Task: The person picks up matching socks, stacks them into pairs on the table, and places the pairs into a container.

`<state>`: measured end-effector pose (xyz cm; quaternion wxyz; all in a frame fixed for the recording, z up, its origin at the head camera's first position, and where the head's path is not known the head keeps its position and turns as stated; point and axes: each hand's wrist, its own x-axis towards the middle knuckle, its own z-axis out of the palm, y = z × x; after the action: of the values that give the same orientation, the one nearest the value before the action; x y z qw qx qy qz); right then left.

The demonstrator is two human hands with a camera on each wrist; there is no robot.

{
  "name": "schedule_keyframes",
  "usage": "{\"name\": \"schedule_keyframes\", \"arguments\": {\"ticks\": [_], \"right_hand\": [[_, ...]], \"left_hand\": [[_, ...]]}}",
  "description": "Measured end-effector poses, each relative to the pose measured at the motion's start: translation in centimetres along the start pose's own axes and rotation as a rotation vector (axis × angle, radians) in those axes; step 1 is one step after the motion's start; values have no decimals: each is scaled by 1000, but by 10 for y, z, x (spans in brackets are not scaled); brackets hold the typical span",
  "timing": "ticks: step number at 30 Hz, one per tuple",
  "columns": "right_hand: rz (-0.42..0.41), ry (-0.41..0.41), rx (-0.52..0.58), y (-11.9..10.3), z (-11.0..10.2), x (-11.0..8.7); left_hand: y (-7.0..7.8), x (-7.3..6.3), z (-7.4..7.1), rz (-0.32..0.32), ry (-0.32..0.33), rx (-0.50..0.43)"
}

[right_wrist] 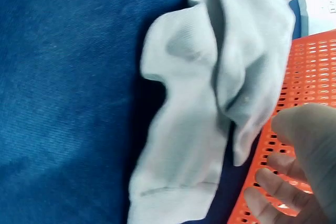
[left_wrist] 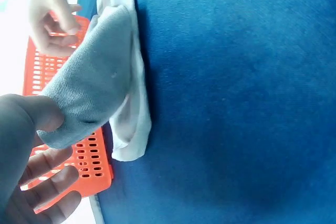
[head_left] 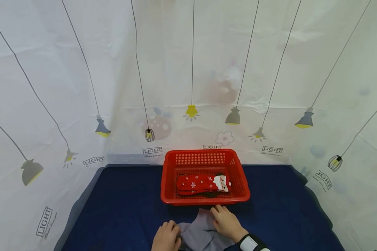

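Note:
My left hand (head_left: 167,237) pinches the end of a light grey sock (left_wrist: 97,72) between thumb and fingers, as the left wrist view shows. This sock is partly raised and folded over. A second grey sock (right_wrist: 184,129) lies lengthwise on the blue cloth, its cuff toward the bottom of the right wrist view. My right hand (head_left: 227,223) is beside the socks, near the basket's front edge. In the right wrist view its thumb and fingers are spread apart, with no sock between them.
Just beyond the hands stands a red plastic basket (head_left: 204,201) with perforated walls. Folded red socks (head_left: 194,184) with snowflakes and a Santa face lie inside, over something dark. Dark blue cloth (head_left: 125,205) covers the table. A white lamp-printed sheet (head_left: 182,69) hangs behind and at both sides.

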<state>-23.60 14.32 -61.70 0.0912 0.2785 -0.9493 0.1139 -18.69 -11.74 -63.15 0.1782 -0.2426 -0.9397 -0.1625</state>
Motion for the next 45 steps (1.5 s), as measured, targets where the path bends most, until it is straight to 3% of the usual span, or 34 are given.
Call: {"name": "schedule_keyframes", "arguments": {"ticks": [12, 18, 23, 26, 31, 37, 45], "right_hand": [[-32, -9, -70, 6, 16, 2], [-32, -14, -66, 7, 18, 2], [-28, -9, -62, 8, 20, 2], [-27, -2, -60, 8, 21, 2], [-25, -1, -61, 8, 22, 3], [-31, -5, -62, 7, 21, 6], [-38, 4, -58, 5, 23, 11]], "left_hand": [[3, 7, -15, -32, 45, 58], [3, 10, -18, -79, 0, 34], [-4, 9, -13, -132, -68, 2], [-8, 8, -8, -147, -69, 2], [-10, 7, -2, -116, 15, 41], [-1, 8, -7, -42, 122, 89], [6, 0, -5, 69, 166, 138]]}}
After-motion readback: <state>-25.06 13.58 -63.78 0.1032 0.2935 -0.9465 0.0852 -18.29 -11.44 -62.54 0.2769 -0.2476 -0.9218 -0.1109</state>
